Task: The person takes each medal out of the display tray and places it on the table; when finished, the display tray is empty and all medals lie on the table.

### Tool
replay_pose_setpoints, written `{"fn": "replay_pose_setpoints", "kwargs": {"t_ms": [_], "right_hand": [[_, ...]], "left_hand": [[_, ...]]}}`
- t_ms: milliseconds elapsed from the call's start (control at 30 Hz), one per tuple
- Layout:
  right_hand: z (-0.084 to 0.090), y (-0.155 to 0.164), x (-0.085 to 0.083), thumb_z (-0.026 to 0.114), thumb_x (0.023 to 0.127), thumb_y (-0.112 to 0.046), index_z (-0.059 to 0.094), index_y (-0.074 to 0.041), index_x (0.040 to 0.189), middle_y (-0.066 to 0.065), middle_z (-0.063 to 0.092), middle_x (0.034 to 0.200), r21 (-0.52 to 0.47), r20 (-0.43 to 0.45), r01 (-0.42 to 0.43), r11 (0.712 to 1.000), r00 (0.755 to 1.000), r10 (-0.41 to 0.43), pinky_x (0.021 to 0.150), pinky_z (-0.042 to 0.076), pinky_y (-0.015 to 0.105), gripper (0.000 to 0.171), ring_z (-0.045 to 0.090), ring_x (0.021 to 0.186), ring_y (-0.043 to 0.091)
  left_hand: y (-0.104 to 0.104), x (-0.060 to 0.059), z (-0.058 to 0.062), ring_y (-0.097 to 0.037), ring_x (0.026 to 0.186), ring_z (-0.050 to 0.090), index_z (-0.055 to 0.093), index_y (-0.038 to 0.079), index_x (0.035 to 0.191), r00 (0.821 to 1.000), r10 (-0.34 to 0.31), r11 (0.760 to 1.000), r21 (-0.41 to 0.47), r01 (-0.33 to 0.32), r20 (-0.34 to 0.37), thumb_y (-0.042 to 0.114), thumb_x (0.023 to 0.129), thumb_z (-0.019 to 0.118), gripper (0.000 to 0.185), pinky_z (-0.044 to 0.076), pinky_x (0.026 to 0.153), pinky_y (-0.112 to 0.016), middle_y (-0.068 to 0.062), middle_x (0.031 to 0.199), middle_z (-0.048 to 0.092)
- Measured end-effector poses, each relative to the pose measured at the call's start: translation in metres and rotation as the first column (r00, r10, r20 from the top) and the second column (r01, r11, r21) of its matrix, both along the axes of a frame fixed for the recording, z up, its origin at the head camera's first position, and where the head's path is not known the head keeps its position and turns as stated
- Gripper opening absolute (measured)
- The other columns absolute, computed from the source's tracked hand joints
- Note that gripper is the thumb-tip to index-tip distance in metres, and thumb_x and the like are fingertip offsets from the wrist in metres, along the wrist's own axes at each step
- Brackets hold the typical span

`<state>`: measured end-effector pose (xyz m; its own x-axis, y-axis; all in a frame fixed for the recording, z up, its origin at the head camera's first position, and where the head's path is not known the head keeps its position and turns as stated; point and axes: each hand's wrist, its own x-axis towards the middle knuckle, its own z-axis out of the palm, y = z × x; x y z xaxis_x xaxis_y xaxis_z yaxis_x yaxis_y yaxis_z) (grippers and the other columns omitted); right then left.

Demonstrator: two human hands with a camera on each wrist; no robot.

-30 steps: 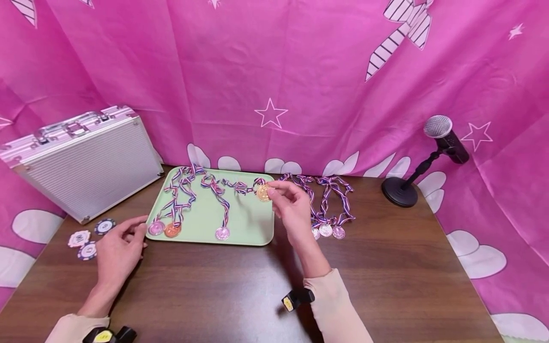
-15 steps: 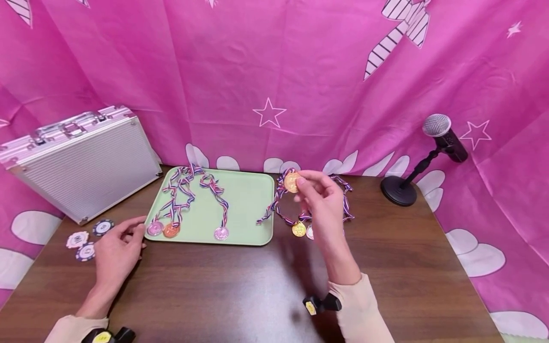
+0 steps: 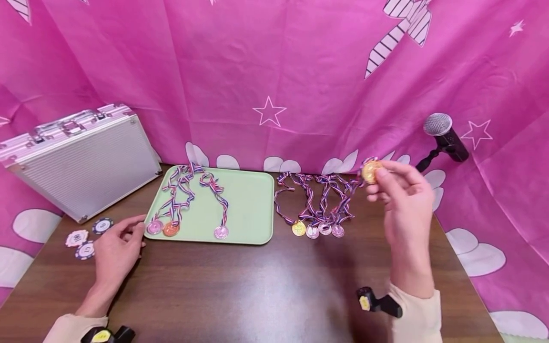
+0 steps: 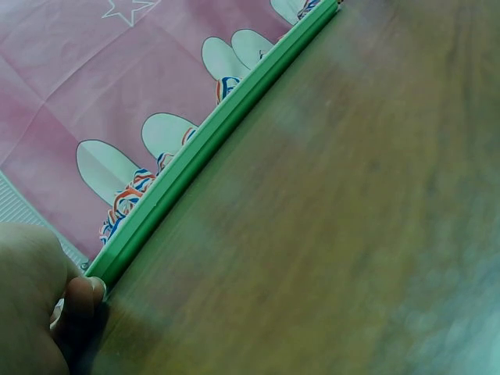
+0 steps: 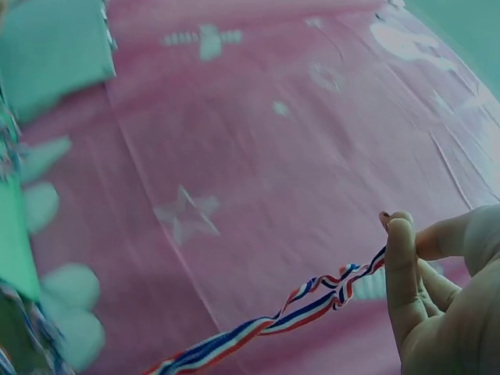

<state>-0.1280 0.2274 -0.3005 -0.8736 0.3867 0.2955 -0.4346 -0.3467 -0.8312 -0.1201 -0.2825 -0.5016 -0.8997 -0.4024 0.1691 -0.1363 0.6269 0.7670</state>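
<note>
Tabletop [image 3: 240, 290] below, right grip [image 3: 405, 196] pinches gold medal [image 3: 370, 172].

a small staged recording corner; the kind of building around it cannot be told. bright pink fabric [image 3: 274, 62] printed with white stars [image 3: 269, 111], pale ovals [image 3: 228, 163] and a striped bow [image 3: 409, 20] hangs in folds behind and at both sides of a dark brown wood-grain tabletop [image 3: 257, 290]. props include a silver ribbed metal case [image 3: 92, 169] and a black microphone with a silver mesh head [image 3: 448, 138]; small black cameras [image 3: 370, 301] sit at both cuffs.
</note>
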Motion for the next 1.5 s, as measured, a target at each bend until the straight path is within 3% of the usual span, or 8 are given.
{"fn": "replay_pose_setpoints", "kwargs": {"t_ms": [233,500,633,767,900,1167,1333,1500], "right_hand": [[0.001,0.045,-0.046,0.069,0.100,0.015,0.077,0.010,0.105,0.017,0.076,0.082,0.002,0.001,0.118,0.993,0.993,-0.118,0.050,0.060,0.024,0.011,0.076,0.057,0.020],[-0.060,0.075,-0.081,0.069,0.100,0.016,0.075,0.008,0.108,0.014,0.076,0.087,-0.018,-0.041,0.177,0.984,0.983,-0.177,0.052,0.060,0.024,0.013,0.078,0.062,0.020],[-0.103,0.083,-0.074,0.067,0.102,0.014,0.075,0.002,0.104,0.009,0.079,0.085,0.045,0.189,0.155,0.987,0.969,-0.161,0.056,0.062,0.023,0.015,0.077,0.061,0.015],[-0.136,0.089,-0.059,0.066,0.105,0.009,0.073,-0.002,0.104,0.001,0.078,0.077,0.185,0.427,0.072,0.980,0.892,-0.146,0.059,0.063,0.022,0.013,0.076,0.061,0.009],[-0.154,0.091,-0.044,0.067,0.106,0.006,0.070,0.006,0.113,-0.003,0.077,0.076,0.293,0.511,-0.021,0.956,0.848,-0.138,0.062,0.064,0.023,0.008,0.075,0.061,0.008],[-0.168,0.090,-0.022,0.070,0.107,-0.001,0.064,0.020,0.130,-0.004,0.076,0.080,0.461,0.630,-0.222,0.859,0.764,-0.141,0.064,0.064,0.022,0.032,0.073,0.062,0.005],[-0.174,0.088,-0.017,0.075,0.104,-0.002,0.071,0.017,0.125,0.002,0.078,0.081,0.584,0.610,-0.271,0.765,0.769,-0.193,0.060,0.063,0.022,0.029,0.072,0.060,0.004],[-0.177,0.085,-0.013,0.080,0.100,-0.008,0.080,0.008,0.112,0.003,0.077,0.077,0.740,0.533,-0.263,0.619,0.791,-0.300,0.054,0.057,0.021,0.020,0.068,0.058,0.006]], "left_hand": [[-0.003,0.001,-0.001,-0.002,0.049,0.060,0.079,0.005,0.135,1.000,0.011,1.000,0.001,-0.011,0.010,0.024,0.111,0.066,0.033,0.045,0.042,-0.022,-0.011,0.088,0.076],[-0.002,-0.001,-0.001,-0.002,0.049,0.060,0.079,0.006,0.135,1.000,0.001,1.000,-0.003,-0.001,0.003,0.025,0.111,0.066,0.033,0.045,0.042,-0.022,-0.009,0.087,0.076],[-0.001,-0.002,-0.001,-0.002,0.047,0.059,0.079,0.006,0.134,1.000,0.004,1.000,-0.008,-0.004,-0.003,0.025,0.111,0.067,0.033,0.043,0.042,-0.022,-0.007,0.084,0.075],[-0.001,-0.001,0.000,-0.002,0.047,0.059,0.079,0.006,0.135,1.000,0.000,1.000,-0.006,0.000,-0.002,0.024,0.111,0.066,0.033,0.044,0.042,-0.022,-0.006,0.082,0.074],[-0.001,0.000,0.001,-0.002,0.047,0.059,0.079,0.006,0.135,1.000,0.007,1.000,-0.001,-0.007,-0.002,0.025,0.111,0.066,0.033,0.044,0.042,-0.022,-0.005,0.082,0.075],[-0.003,0.000,-0.001,-0.002,0.047,0.059,0.079,0.005,0.135,1.000,-0.001,1.000,-0.005,0.001,-0.004,0.025,0.111,0.065,0.034,0.044,0.041,-0.022,-0.007,0.082,0.076],[-0.003,-0.001,-0.001,-0.003,0.047,0.060,0.079,0.005,0.135,1.000,-0.003,1.000,-0.004,0.003,0.001,0.025,0.111,0.065,0.034,0.044,0.041,-0.022,-0.008,0.082,0.076],[-0.002,0.000,0.000,-0.005,0.049,0.062,0.078,0.006,0.136,1.000,-0.009,1.000,-0.002,0.009,0.007,0.027,0.111,0.065,0.035,0.046,0.042,-0.024,-0.009,0.086,0.075]]}}
